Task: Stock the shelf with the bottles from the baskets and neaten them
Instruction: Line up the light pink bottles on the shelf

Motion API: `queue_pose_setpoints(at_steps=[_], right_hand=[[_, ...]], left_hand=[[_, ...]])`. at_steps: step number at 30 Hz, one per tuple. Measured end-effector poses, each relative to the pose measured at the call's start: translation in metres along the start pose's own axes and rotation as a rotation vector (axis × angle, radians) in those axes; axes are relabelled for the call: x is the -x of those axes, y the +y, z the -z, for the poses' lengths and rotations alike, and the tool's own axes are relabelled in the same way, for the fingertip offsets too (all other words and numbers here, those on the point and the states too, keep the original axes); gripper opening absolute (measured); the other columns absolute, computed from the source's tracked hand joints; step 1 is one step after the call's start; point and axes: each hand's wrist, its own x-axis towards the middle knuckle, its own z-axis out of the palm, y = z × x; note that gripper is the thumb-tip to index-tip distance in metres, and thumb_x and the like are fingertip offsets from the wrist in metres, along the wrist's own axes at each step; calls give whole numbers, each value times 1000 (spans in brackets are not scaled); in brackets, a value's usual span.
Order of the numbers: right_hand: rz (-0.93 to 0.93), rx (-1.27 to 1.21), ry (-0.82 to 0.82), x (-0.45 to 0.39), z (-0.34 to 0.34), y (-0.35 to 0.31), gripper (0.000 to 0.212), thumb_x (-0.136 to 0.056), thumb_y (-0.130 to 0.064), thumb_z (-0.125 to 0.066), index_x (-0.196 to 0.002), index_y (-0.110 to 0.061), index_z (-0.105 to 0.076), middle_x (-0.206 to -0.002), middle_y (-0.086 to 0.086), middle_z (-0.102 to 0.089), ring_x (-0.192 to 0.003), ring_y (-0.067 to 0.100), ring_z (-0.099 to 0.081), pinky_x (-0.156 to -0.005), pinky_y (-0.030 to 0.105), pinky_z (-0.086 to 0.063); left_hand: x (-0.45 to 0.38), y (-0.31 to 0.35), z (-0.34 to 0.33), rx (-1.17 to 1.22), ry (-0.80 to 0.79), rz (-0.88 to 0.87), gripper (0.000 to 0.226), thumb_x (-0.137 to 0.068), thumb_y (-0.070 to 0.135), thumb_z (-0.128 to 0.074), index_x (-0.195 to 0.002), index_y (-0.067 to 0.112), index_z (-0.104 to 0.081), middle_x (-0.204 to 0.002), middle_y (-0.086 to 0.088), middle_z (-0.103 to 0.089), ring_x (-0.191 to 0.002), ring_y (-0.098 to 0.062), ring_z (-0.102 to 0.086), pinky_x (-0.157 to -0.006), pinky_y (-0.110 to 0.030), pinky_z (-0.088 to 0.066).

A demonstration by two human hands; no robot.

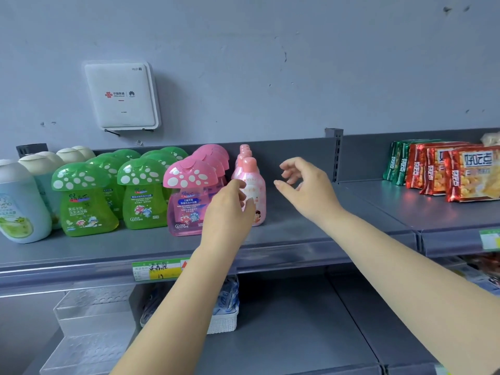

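You're facing the grey shelf (297, 234), and it's filling up nicely: pale bottles at far left, green mushroom-cap bottles (89, 201) in rows, then the pink mushroom-cap bottles (189, 196), and at the right end of the line a file of slim pink bottles (250, 185) running back toward the rear panel. Right of that file the shelf is bare up to the upright divider, with snack packets (460, 171) in the next bay. A white basket (224, 318) sits on the shelf below, half hidden behind your left arm.

This looks like neatening. Your left hand (230, 209) is at the front slim bottle, fingers bent against its side; whether you're gripping or just nudging it, I can't tell. Your right hand (305, 185) hovers just beside it, fingers loosely spread, holding nothing.

Next move, I'd say: bracket that front bottle and square it with the file behind.
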Motion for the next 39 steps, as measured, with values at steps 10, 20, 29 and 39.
queue_pose_setpoints(at_steps=[10, 20, 29, 39], right_hand=[[35, 755, -136, 98, 117, 43, 18, -86, -27, -58, -97, -12, -59, -90, -2, -60, -91, 24, -58, -63, 31, -38], [-616, 1003, -419, 279, 209, 113, 17, -89, -27, -48, -98, -13, -49, -105, 4, -59, -103, 26, -57, -70, 32, -41], [-998, 967, -510, 415, 231, 163, 22, -91, -25, -46, -107, -11, -52, -110, 3, -58, -105, 23, -56, -66, 29, -36], [-1294, 770, -530, 518, 197, 249, 22, -90, -22, -45, -107, -9, -51, -111, 6, -58, -101, 29, -56, -66, 32, -36]], left_hand=[[55, 93, -94, -94, -230, -607, 13, -85, 16, -54, -94, 8, -61, -86, -2, -64, -81, -24, -60, -60, -32, -44], [192, 160, -233, 71, -811, -823, 19, -85, 19, -45, -89, 7, -58, -88, -12, -63, -84, -34, -59, -61, -32, -37], [304, 167, -327, -33, -1180, -915, 18, -89, 17, -47, -103, 12, -56, -105, -7, -61, -102, -28, -56, -69, -32, -39], [393, 127, -447, -204, -1530, -964, 19, -85, 17, -47, -102, 14, -55, -106, -6, -60, -102, -28, -59, -77, -34, -47]])
